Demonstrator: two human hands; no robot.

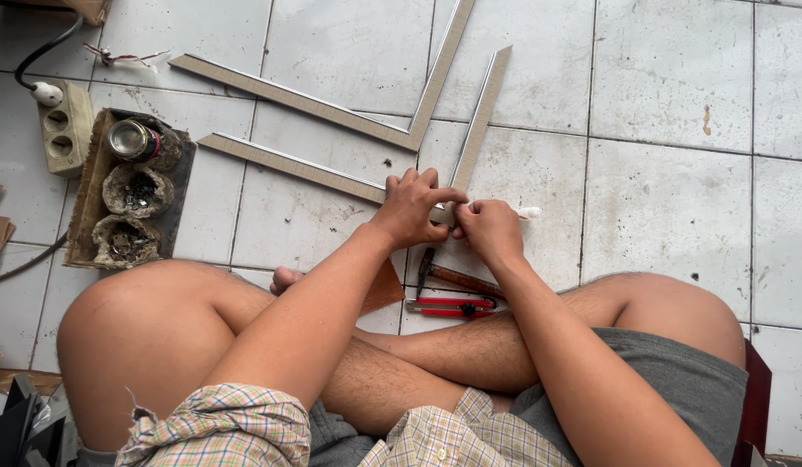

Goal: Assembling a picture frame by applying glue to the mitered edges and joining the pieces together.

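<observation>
At the far left a cream power strip (66, 128) lies on the white tiled floor (669, 199) with a white plug in its top end. Just beside it is a shallow cardboard tray (87, 197) holding a shiny tin can (131, 139) and two rough, ash-coloured bowls (135, 190), one below the other.

Moving right, two L-shaped frame corners of beige moulding lie on the tiles. The upper one (332, 111) is well clear of the hands. The lower frame corner (314, 171) runs in from the left and meets its second strip right under the person's fingers.

The person sits cross-legged on the floor, knees spread wide. Their left hand (414, 209) is curled over the corner joint, fingers bent and pressing down on the moulding. Their right hand (487, 227) is touching it, closed in a pinch at the same joint. Something small and white (530, 212) pokes out beyond the knuckles; I cannot tell what it is.

Below the hands, between the shins and the frame, a hammer (453, 277) with a brown handle lies on the tile, and just beside it a red utility knife (451, 307). A brown flat piece (385, 290) shows under the left forearm.
</observation>
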